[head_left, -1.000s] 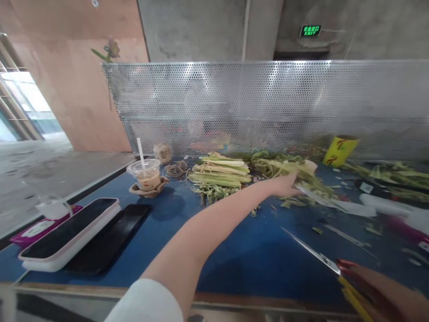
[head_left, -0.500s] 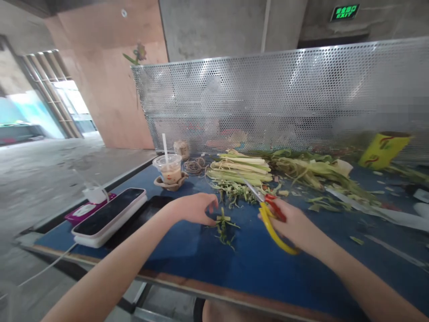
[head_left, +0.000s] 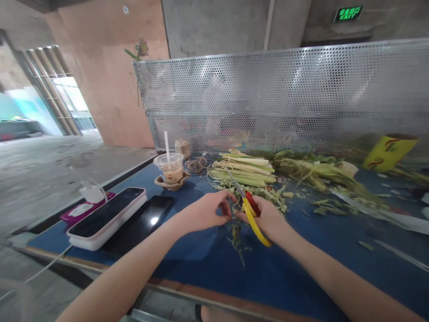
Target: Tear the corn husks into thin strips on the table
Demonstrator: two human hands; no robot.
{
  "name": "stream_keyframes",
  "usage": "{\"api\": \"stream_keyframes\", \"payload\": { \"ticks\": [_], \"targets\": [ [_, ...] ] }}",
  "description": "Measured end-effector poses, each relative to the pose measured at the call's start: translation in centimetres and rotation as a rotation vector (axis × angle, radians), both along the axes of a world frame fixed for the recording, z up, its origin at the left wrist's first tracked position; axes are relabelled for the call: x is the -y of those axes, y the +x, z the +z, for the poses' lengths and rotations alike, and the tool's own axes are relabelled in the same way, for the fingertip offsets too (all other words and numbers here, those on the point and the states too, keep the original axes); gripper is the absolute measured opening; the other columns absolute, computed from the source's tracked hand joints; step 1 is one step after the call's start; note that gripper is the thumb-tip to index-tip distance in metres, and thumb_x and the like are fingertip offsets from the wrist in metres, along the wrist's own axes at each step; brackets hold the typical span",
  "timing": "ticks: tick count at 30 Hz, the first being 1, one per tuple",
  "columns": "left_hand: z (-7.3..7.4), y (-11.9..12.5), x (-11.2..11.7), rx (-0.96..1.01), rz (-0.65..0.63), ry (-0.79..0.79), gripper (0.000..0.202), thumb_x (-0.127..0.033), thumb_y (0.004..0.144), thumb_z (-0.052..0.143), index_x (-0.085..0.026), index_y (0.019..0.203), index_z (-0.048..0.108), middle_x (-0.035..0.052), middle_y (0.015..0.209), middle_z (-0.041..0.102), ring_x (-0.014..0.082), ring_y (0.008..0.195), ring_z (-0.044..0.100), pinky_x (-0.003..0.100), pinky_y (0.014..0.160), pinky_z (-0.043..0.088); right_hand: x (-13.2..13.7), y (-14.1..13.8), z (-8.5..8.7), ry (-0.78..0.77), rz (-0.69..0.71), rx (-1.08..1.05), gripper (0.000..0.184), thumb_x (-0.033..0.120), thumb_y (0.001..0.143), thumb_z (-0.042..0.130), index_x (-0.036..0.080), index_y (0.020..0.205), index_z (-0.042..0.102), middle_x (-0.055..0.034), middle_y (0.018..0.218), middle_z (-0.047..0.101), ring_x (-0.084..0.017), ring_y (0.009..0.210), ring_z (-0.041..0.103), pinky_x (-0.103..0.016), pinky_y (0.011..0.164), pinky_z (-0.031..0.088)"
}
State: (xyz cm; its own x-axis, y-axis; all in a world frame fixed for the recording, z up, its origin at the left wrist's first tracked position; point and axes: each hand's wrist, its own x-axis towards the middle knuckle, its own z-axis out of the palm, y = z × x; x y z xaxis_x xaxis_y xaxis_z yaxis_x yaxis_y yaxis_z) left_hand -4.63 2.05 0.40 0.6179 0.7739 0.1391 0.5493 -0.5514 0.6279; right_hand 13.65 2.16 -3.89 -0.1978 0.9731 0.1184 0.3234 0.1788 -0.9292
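My left hand (head_left: 212, 211) is closed in a pinch at the top of a small leafy green sprig (head_left: 238, 243), whose thin leaves hang down over the blue tabletop. My right hand (head_left: 270, 220) grips a pair of scissors (head_left: 250, 210) with yellow and red handles, the blades pointing away and up to the left. Its fingertips come close to the left fingertips at the sprig's top; whether they also hold it I cannot tell. Just beyond the hands lie a heap of curly green leaf trimmings (head_left: 275, 197) and a bundle of pale green stalks (head_left: 248, 167).
Left on the table (head_left: 197, 268) are a black phone (head_left: 147, 219), a thick white-cased device (head_left: 107, 217) and an iced drink cup (head_left: 170, 167). Twine (head_left: 196, 165) lies behind. To the right are husk-like leaves (head_left: 311, 172) and a yellow roll (head_left: 389, 154). A perforated metal screen (head_left: 268, 98) stands behind.
Both hands have come together over the sprig. My right hand moved left with the scissors; my left hand moved right and closed on the sprig's top. The sprig has shifted slightly right.
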Motion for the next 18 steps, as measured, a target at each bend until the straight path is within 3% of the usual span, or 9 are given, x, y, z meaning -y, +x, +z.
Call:
{"api": "stream_keyframes", "payload": {
  "ticks": [4,8,11,14,18],
  "targets": [
    [0.1,1.1,0.5,0.099,0.018,-0.169,0.042,-0.037,0.066,0.064,-0.015,0.100,0.054,0.0075,0.093,0.063,0.0176,0.082,0.060,0.027,0.067,0.046,-0.1,0.8,0.2,-0.003,0.014,-0.048,0.038,0.033,0.047,0.074,0.020,0.065,0.043,0.0058,0.058,0.048,-0.011,0.053,0.045,-0.024,0.052,0.040],
    [-0.3,2.7,0.4,0.208,0.056,-0.405,0.039,-0.029,0.061,0.069,-0.012,0.092,0.052,0.0042,0.075,0.064,0.0170,0.071,0.061,0.027,0.062,0.046,0.2,1.5,0.8,-0.007,0.020,-0.054,0.034,0.034,0.051,0.073,0.019,0.065,0.046,0.0073,0.054,0.045,-0.009,0.049,0.043,-0.022,0.047,0.036],
    [-0.4,3.6,0.1,0.241,0.096,-0.385,0.035,-0.025,0.058,0.071,-0.013,0.085,0.053,-0.0021,0.061,0.058,0.0142,0.062,0.058,0.025,0.058,0.044,0.4,2.1,1.5,-0.063,0.023,-0.174,0.034,0.037,0.054,0.072,0.019,0.065,0.046,0.0090,0.049,0.042,-0.007,0.042,0.040,-0.021,0.041,0.033],
    [0.0,4.1,0.1,0.309,0.068,-0.408,0.030,-0.019,0.060,0.069,-0.013,0.084,0.051,-0.0018,0.064,0.058,0.0119,0.063,0.057,0.025,0.062,0.045,0.3,2.8,2.2,-0.147,0.019,-0.328,0.038,0.039,0.052,0.074,0.019,0.064,0.045,0.0094,0.046,0.042,-0.006,0.037,0.039,-0.021,0.038,0.034],
    [0.4,4.7,0.2,0.305,0.041,-0.392,0.029,-0.013,0.061,0.067,-0.013,0.085,0.050,-0.0001,0.067,0.060,0.0113,0.065,0.058,0.024,0.062,0.046,0.1,3.6,2.6,-0.203,0.049,-0.375,0.040,0.038,0.048,0.076,0.018,0.061,0.045,0.0086,0.045,0.045,-0.006,0.036,0.041,-0.021,0.037,0.036]
  ]
}}
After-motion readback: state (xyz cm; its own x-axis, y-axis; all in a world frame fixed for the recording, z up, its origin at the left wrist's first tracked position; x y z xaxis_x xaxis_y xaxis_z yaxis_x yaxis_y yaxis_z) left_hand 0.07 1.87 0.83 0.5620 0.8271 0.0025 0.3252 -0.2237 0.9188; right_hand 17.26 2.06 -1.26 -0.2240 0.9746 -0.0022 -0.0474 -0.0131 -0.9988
